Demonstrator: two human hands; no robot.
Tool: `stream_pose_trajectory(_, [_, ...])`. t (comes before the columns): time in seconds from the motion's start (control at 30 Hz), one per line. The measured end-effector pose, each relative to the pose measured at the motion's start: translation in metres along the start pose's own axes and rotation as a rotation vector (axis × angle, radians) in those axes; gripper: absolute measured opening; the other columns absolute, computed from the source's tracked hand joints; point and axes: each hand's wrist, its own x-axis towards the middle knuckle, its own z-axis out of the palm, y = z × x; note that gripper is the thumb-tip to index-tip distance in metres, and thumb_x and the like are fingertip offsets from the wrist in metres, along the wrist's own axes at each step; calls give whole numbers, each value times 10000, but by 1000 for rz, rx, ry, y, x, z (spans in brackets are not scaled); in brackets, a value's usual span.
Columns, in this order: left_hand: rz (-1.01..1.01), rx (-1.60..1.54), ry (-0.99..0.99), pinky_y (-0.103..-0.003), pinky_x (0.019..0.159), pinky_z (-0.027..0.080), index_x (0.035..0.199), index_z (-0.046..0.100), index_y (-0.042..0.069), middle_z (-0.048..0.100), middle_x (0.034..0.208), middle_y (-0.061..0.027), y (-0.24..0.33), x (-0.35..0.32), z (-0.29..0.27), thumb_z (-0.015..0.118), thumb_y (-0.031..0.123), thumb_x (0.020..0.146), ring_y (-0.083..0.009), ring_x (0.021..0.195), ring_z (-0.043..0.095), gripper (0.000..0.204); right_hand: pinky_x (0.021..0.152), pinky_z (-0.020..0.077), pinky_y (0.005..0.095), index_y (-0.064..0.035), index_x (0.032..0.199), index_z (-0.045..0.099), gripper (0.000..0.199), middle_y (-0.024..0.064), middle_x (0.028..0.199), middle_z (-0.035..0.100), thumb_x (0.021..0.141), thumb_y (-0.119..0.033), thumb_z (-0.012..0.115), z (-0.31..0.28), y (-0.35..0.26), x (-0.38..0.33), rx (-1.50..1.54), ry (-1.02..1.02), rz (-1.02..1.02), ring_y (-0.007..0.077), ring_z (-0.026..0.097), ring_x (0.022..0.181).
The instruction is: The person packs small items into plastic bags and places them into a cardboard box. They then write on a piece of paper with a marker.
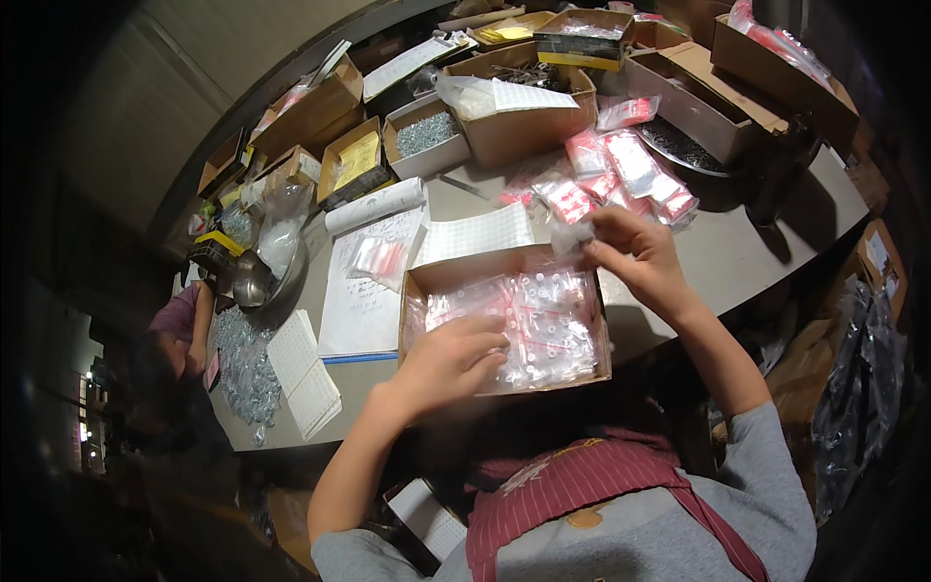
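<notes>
Directly in front of me stands an open cardboard box (603,349), filled with small clear zip bags (548,330) that hold little white washer-like pieces. My left hand (456,354) reaches over the box's left half, its fingers spread and resting on or just above the bags. Beyond the box's far right corner, my right hand (635,254) is raised, thumb and fingers pinched on a small clear plastic bag (570,236). What that bag contains is too blurred to tell. Behind it lies a pile of red-and-white plastic packets (621,175).
An open notebook (364,301) with a packet on it lies left of the box. Further left are loose screws (242,359), label sheets (303,373) and a metal bowl with a scoop (254,281). Part boxes (427,136) line the back. Another person's arm (201,325) shows at far left.
</notes>
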Motion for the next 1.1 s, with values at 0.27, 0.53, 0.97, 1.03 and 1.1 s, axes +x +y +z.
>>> stream_pose_trajectory(0.27, [-265, -316, 241, -372, 996, 496, 1145, 733, 33, 687, 1248, -165, 14, -29, -19, 658, 147, 954, -296, 1178, 643, 234, 1036, 497, 421, -69, 1086, 708, 412, 98, 1028, 722, 680, -7, 682, 33, -12, 9, -966, -420, -790, 260, 678, 1032])
stream_pose_trajectory(0.53, [-428, -170, 706, -371, 1063, 439, 1124, 734, 5, 659, 1303, -172, -15, -71, -5, 608, 57, 914, -283, 1253, 594, 251, 1082, 442, 414, -13, 1098, 678, 405, 144, 1163, 685, 700, 40, 627, -2, -22, -15, -681, -246, -379, 336, 628, 1136])
stream_pose_trajectory(0.97, [-418, -345, 839, -425, 1140, 306, 1259, 626, -3, 454, 1413, -237, 45, -45, 84, 490, 111, 1014, -352, 1325, 440, 303, 1016, 467, 412, 82, 1152, 635, 483, 190, 1151, 634, 782, -205, 754, 17, -124, -30, 631, -497, -265, 303, 626, 1103])
stream_pose_trajectory(1.03, [-420, -470, 796, -383, 1073, 401, 1376, 537, 4, 435, 1454, -192, 56, -49, 82, 490, 120, 1035, -302, 1316, 451, 364, 1008, 472, 416, 80, 1144, 638, 471, 193, 1151, 634, 790, -209, 748, 26, -125, -21, 806, -723, -377, 307, 628, 1096])
stream_pose_trajectory(1.1, [-375, -646, 799, -343, 1003, 466, 1437, 470, 4, 422, 1481, -156, 61, -46, 82, 498, 119, 1043, -263, 1287, 475, 411, 999, 477, 420, 79, 1136, 641, 459, 196, 1151, 633, 797, -213, 743, 28, -133, -15, 875, -882, -466, 312, 630, 1090])
